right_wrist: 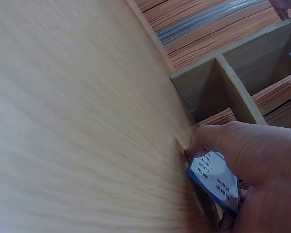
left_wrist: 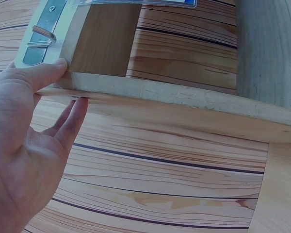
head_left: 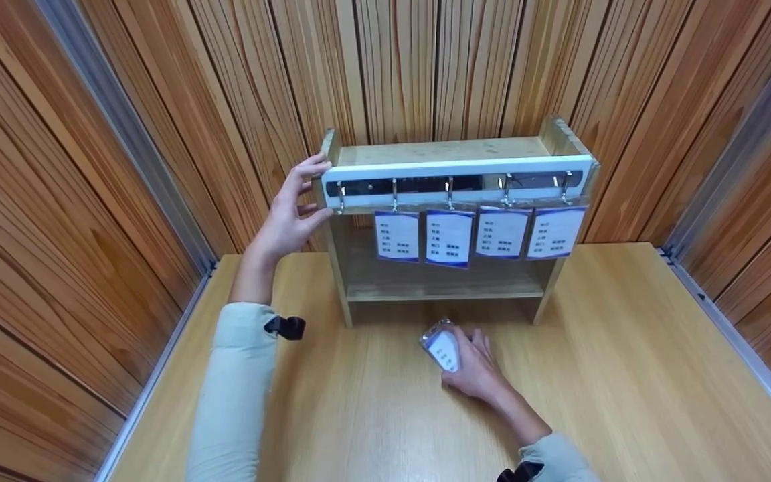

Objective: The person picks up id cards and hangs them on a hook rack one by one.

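My left hand (head_left: 290,213) grips the upper left corner of a wooden shelf (head_left: 446,294). In the left wrist view its thumb (left_wrist: 51,73) lies at the end of the white hook rail (left_wrist: 64,31), and the other fingers touch the outer side panel (left_wrist: 184,107). Low over the table, just in front of the shelf, my right hand (head_left: 476,365) pinches an ID badge (head_left: 444,349) in a clear sleeve. The right wrist view shows this badge (right_wrist: 216,179) between thumb and fingers, tilted, near the tabletop; the fingers behind it are mostly hidden.
Several similar badges (head_left: 450,235) hang from the rail's metal hooks; the leftmost hook (head_left: 340,194) bears none. The shelf stands on a wooden table (head_left: 372,415), close to the plank back wall (head_left: 399,73). Metal strips (head_left: 158,375) run along the table's sides.
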### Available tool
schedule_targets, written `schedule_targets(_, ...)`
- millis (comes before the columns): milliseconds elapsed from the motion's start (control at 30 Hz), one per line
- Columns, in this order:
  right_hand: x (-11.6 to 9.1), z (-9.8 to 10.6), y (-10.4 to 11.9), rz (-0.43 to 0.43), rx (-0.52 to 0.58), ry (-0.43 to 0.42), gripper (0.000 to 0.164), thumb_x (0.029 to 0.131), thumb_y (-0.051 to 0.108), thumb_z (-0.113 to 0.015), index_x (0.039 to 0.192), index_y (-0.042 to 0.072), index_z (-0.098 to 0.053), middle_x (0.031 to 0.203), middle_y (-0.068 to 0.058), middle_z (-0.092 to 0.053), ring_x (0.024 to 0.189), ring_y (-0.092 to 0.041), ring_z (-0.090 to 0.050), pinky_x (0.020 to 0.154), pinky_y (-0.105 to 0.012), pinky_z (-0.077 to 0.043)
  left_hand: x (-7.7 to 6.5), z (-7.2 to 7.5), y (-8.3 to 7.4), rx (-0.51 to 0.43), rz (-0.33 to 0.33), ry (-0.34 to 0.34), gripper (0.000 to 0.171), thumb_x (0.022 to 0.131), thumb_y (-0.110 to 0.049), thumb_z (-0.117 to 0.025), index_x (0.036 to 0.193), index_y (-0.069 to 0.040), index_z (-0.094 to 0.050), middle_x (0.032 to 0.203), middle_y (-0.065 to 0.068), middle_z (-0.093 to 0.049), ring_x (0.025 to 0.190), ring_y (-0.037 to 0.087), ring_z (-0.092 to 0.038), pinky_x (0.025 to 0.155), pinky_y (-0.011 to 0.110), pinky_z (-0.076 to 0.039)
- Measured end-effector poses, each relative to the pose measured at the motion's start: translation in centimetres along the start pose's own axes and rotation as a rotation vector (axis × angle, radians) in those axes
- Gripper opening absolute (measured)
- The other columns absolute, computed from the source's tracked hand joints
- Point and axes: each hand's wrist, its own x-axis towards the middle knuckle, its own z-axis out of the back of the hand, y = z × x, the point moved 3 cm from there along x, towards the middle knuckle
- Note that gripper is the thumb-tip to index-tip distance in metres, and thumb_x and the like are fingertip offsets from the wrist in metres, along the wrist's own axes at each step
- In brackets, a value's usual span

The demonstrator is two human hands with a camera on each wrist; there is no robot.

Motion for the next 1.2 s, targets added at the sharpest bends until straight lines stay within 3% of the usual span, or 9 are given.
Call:
schedule_targets(467,0.2,0.4,1.0,0.009,0.009,-0.024,0.094,0.076,0.004,-0.095,0.160,0.012,-0.053,0.135,-0.023,-0.055,0.123,-0.038,-0.055,0.101,-0.055,-0.056,0.0,-0.1,-0.1,0.005,-0.009,-0.003,0.063,0.108,0.002,-0.069,0.163,-0.019,-0.046,0.188,0.001,-0.028,0.165,0.044,-0.039,0.130,0.070,-0.044)
schedule_targets(667,0.0,0.4,1.6,0.017,0.066,-0.033,0.095,0.078,0.004,-0.096,0.161,0.014,-0.050,0.131,-0.019,-0.053,0.117,-0.034,-0.058,0.092,-0.046,-0.060,0.0,-0.1,-0.1,-0.002,0.006,0.000,0.063,0.108,0.001,-0.068,0.163,-0.020,-0.046,0.188,-0.001,-0.028,0.166,0.043,-0.038,0.131,0.068,-0.044)
schedule_targets(867,-0.1,0.1,2.4,0.009,0.127,-0.016,0.096,0.084,0.003,-0.093,0.164,0.020,-0.045,0.137,-0.018,-0.050,0.121,-0.036,-0.060,0.085,-0.040,-0.061,0.1,0.1,0.0,-0.014,0.006,-0.005,0.062,0.109,0.003,-0.064,0.164,-0.020,-0.046,0.188,0.000,-0.028,0.166,0.043,-0.038,0.132,0.068,-0.043)
schedule_targets(1033,-0.1,-0.2,3.2,0.049,0.127,-0.025,0.095,0.085,0.004,-0.093,0.164,0.021,-0.044,0.137,-0.017,-0.050,0.117,-0.033,-0.060,0.088,-0.039,-0.059,0.2,0.2,0.1,-0.026,-0.004,-0.013,0.057,0.110,0.002,-0.058,0.163,-0.018,-0.048,0.187,0.001,-0.030,0.163,0.043,-0.039,0.130,0.070,-0.042)
schedule_targets(1200,-0.2,-0.2,4.1,0.107,0.108,-0.051,0.095,0.083,0.006,-0.093,0.163,0.017,-0.045,0.132,-0.015,-0.052,0.105,-0.025,-0.059,0.080,-0.030,-0.054,0.2,0.2,0.2,-0.037,0.004,-0.015,0.049,0.114,-0.009,-0.058,0.162,-0.017,-0.050,0.186,0.000,-0.033,0.163,0.041,-0.039,0.130,0.072,-0.041)
